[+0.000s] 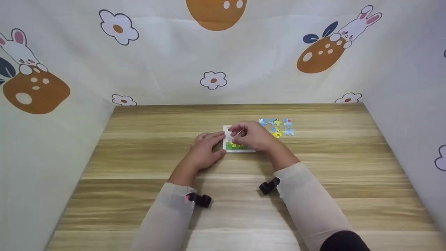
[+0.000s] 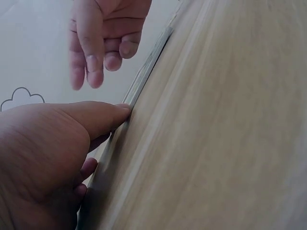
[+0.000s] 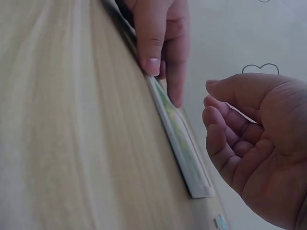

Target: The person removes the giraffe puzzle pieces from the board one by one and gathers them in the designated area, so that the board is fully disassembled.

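A small jigsaw board [image 1: 240,151] with a white frame lies on the table; green and yellow picture parts show along its near side. My left hand [image 1: 206,150] rests at the board's left edge, with thumb and fingertips touching the frame. Over the board hovers my right hand [image 1: 253,135], its fingers loosely bent. In the right wrist view, nothing shows between the thumb and fingers of this right hand [image 3: 259,139]. Part of the board's picture is hidden beneath it. Several loose puzzle pieces [image 1: 288,132], blue and yellow, lie right of the board.
The wood-grain table [image 1: 156,122] reaches back to a light curtain [image 1: 167,62] printed with flowers and rabbits, which also closes off both sides. A small black camera sits on each wrist.
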### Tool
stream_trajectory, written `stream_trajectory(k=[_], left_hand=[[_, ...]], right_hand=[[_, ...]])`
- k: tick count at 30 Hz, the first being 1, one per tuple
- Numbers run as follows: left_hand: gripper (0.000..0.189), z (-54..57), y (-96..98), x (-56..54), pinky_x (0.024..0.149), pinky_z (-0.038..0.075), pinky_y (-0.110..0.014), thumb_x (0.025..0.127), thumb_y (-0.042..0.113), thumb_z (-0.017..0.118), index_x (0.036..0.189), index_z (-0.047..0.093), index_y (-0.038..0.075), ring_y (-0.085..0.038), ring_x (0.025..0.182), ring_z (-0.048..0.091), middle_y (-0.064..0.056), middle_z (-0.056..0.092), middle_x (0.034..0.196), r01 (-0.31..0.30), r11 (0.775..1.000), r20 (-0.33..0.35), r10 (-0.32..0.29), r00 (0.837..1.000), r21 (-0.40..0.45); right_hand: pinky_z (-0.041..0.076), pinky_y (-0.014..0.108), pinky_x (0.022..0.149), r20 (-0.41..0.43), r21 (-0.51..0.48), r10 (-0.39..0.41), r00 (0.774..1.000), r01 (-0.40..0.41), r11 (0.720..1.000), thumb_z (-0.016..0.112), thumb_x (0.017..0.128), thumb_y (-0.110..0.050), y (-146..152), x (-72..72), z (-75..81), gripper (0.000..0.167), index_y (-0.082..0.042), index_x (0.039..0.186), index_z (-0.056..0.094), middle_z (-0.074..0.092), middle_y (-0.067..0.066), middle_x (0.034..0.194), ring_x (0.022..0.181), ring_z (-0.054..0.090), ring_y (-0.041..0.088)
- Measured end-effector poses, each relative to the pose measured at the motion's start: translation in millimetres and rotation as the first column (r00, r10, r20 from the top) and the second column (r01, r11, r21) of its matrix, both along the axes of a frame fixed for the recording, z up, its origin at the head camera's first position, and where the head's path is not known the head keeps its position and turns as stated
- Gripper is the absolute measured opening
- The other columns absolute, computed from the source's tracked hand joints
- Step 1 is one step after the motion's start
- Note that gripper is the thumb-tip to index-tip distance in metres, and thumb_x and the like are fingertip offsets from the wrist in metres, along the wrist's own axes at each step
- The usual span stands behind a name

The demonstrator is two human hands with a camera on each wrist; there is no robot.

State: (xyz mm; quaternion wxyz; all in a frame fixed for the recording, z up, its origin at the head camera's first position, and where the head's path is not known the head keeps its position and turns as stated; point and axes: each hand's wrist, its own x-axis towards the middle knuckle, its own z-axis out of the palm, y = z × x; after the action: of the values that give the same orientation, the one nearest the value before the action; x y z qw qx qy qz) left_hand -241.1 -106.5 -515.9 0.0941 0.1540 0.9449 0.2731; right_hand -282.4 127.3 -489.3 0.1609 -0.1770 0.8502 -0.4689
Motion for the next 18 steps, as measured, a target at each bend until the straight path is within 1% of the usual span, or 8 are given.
stream_trajectory(k=[4, 8, 12, 18], left_hand=[[0.062, 0.4, -0.1, 0.5, 0.131, 0.022, -0.063, 0.104, 0.043, 0.068, 0.161, 0.050, 0.026, -0.033, 0.160, 0.031, 0.009, 0.043, 0.171, -0.004, 1.000, -0.005, 0.004, 1.000, 0.004], [0.062, 0.2, -0.1, 0.7, 0.131, 0.021, -0.063, 0.103, 0.042, 0.069, 0.161, 0.052, 0.025, -0.033, 0.160, 0.032, 0.009, 0.044, 0.171, -0.006, 1.000, -0.011, 0.006, 1.000, 0.010], [0.062, 0.0, 0.1, 0.7, 0.132, 0.020, -0.062, 0.104, 0.043, 0.068, 0.161, 0.051, 0.025, -0.032, 0.161, 0.031, 0.011, 0.043, 0.171, -0.003, 1.000, -0.007, 0.003, 1.000, 0.001], [0.062, -1.6, 0.0, 1.4, 0.131, 0.021, -0.063, 0.104, 0.043, 0.068, 0.161, 0.051, 0.026, -0.030, 0.160, 0.031, 0.013, 0.043, 0.171, -0.006, 1.000, -0.005, 0.006, 1.000, 0.011]], right_hand=[[0.054, 0.025, 0.082, -0.007, 0.035, 0.020, 1.000, -0.019, 0.999, 0.079, 0.091, -0.013, 0.0, -2.4, -9.6, 0.037, -0.010, 0.128, 0.075, 0.076, 0.007, 0.115, 0.096, 0.067, 0.015], [0.052, 0.025, 0.084, -0.011, 0.086, 0.049, 0.999, -0.048, 0.995, 0.082, 0.087, -0.011, 0.1, -3.6, -14.7, 0.040, -0.010, 0.127, 0.076, 0.076, 0.006, 0.115, 0.093, 0.063, 0.012], [0.054, 0.028, 0.086, -0.004, 0.123, 0.058, 0.998, -0.057, 0.991, 0.085, 0.085, -0.010, -0.4, -2.4, -14.5, 0.045, -0.014, 0.129, 0.076, 0.075, 0.003, 0.117, 0.095, 0.063, 0.014], [0.056, 0.036, 0.096, -0.039, 0.189, 0.091, 0.995, -0.082, 0.978, 0.087, 0.086, -0.015, -3.6, 0.7, -13.2, 0.048, -0.012, 0.132, 0.074, 0.072, 0.006, 0.122, 0.105, 0.064, 0.018]])
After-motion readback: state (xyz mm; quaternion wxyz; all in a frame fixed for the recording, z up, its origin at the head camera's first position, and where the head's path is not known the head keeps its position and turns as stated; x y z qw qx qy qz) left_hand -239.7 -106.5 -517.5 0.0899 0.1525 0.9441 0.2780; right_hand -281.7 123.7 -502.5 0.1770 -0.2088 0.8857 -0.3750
